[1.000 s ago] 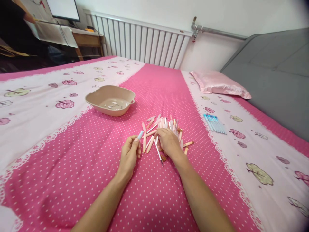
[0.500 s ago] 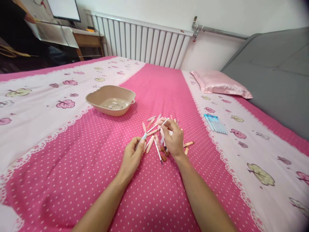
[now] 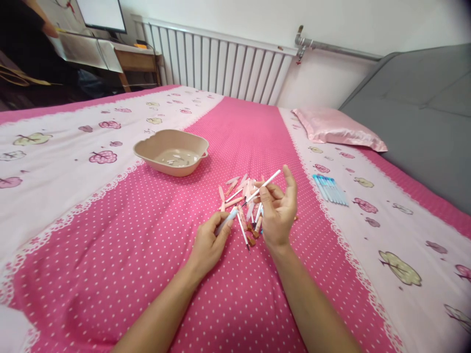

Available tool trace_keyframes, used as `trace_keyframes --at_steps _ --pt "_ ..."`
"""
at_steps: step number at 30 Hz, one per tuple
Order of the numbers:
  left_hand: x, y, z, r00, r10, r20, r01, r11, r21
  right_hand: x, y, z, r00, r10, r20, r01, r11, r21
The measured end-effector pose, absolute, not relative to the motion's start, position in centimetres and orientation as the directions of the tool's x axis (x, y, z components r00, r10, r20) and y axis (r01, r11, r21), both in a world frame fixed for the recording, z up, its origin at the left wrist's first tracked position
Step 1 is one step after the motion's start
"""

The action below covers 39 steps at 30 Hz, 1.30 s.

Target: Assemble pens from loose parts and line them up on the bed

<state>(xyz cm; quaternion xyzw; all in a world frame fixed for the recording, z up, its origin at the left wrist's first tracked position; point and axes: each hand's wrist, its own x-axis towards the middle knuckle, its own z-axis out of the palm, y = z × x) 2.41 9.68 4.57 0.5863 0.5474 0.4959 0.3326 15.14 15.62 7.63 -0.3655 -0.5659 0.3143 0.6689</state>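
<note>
Between the thumb and fingers of my right hand (image 3: 278, 211) is a thin white pen refill (image 3: 265, 185), slanted with its dark tip down to the left. My left hand (image 3: 210, 241) is closed round a pale blue pen barrel (image 3: 227, 220), whose upper end points toward the refill tip; the two are apart. Under and beyond my hands lies a loose pile of pink pen barrels (image 3: 232, 202), white refills and brown-orange pieces. One refill (image 3: 242, 229) with a dark tip lies nearest me. My right hand hides part of the pile.
A beige basin (image 3: 172, 166) holding small pale pieces stands on the pink dotted bedspread (image 3: 154, 274). Several blue pens (image 3: 330, 189) lie in a row at right. Behind are a pink pillow (image 3: 338, 130), a radiator (image 3: 221, 59) and a person (image 3: 29, 44) by a desk.
My right hand has moved right and toward me with the white refill, drawing it away from the pale blue barrel. My left hand has shifted slightly right with the barrel.
</note>
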Motion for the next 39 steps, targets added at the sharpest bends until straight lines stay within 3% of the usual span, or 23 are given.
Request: trace_keyframes --at_steps 39 --pt "2.21 9.88 3.67 -0.063 0.977 0.202 0.237 -0.182 0.954 14.51 15.38 6.92 -0.028 0.871 0.491 -0.043 0.489 -0.871"
